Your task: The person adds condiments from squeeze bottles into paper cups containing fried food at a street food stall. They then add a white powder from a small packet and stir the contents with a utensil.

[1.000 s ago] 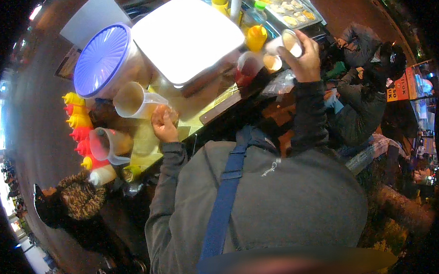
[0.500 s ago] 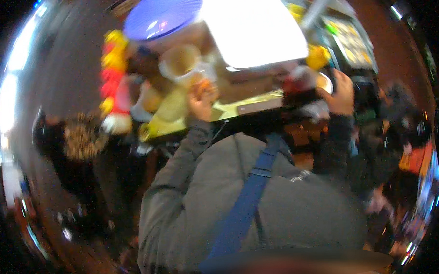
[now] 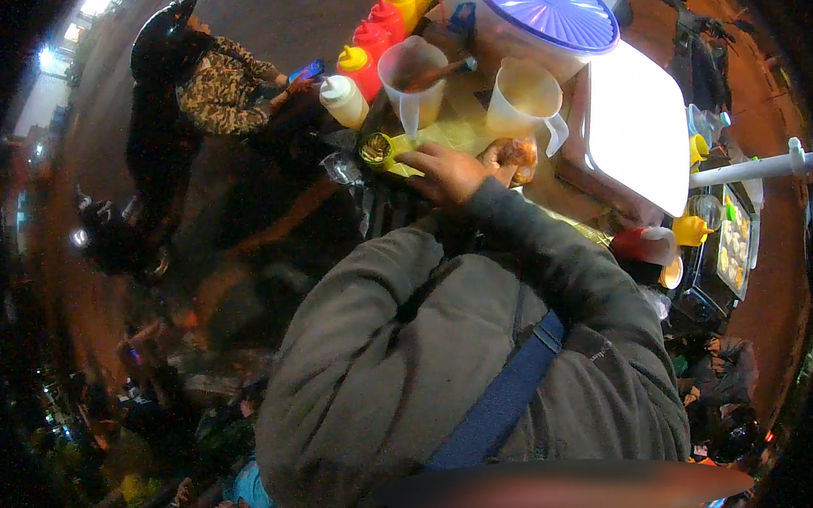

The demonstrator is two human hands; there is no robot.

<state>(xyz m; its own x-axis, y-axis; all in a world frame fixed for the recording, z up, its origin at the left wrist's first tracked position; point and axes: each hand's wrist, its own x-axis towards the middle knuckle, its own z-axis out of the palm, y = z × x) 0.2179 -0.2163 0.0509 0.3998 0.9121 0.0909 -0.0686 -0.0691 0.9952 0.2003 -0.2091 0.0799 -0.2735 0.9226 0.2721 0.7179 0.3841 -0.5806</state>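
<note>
My right hand [image 3: 447, 170] reaches across to the left, over my left arm. Its fingers are stretched and spread apart beside a small yellow-green cup [image 3: 376, 149] filled with short pale sticks. Partly hidden under the right wrist, my left hand [image 3: 498, 154] is closed on a clear plastic bag [image 3: 521, 156] of orange-brown food. Just beyond the bag stands a translucent measuring jug [image 3: 517, 98]. A second jug [image 3: 410, 88], with a utensil handle leaning out of it, stands nearer the cup.
Squeeze bottles [image 3: 364, 66], red, yellow and white, line the left edge. A purple-lidded tub [image 3: 546, 16] stands at the back, with a white panel [image 3: 637, 125] to its right. Farther right is a tray of food pieces [image 3: 736, 242]. A person [image 3: 226, 86] holding a phone stands at left.
My view has turned, so the table now sits higher and farther right. My right hand has left the pale round cup at the right and crossed leftward. My left hand keeps the bag.
</note>
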